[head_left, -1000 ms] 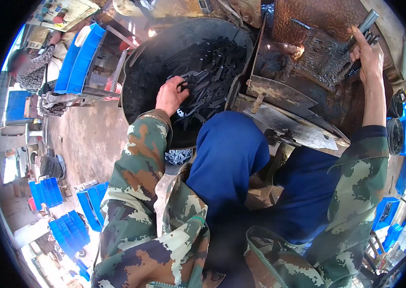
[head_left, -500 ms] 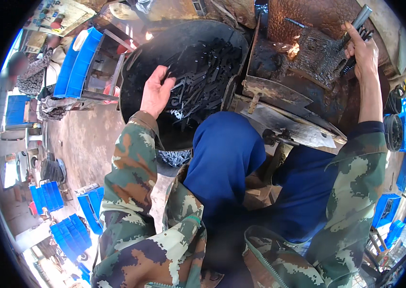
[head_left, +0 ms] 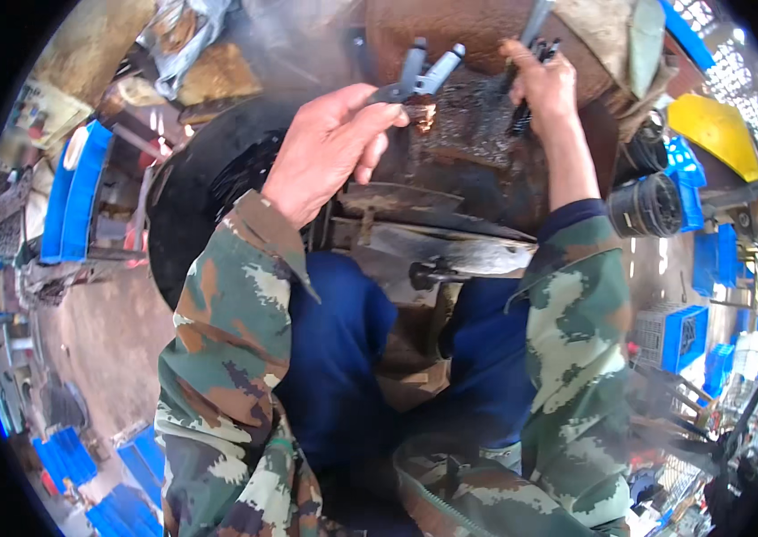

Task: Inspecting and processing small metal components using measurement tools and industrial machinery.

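My left hand is closed, thumb and fingers pinching the dark end of a pliers-like tool with two grey handles spread in a V. It is above the near-left part of a brown, wet-looking metal tray, beside a small orange glow. At the tray's right side my right hand is wrapped round a grey rod-shaped handle. Several thin dark strips show by its fingers; whether it grips them too I cannot tell.
Left of the tray stands a large black round pan, its dark metal strips partly hidden by my left arm. A bent metal plate lies before my knees. Blue crates are at left, a black bucket and yellow panel at right.
My left hand has left the strips in the pan and moved right over the tray, now with the grey-handled tool. The view has shifted; my right hand keeps its grip beside the tray.
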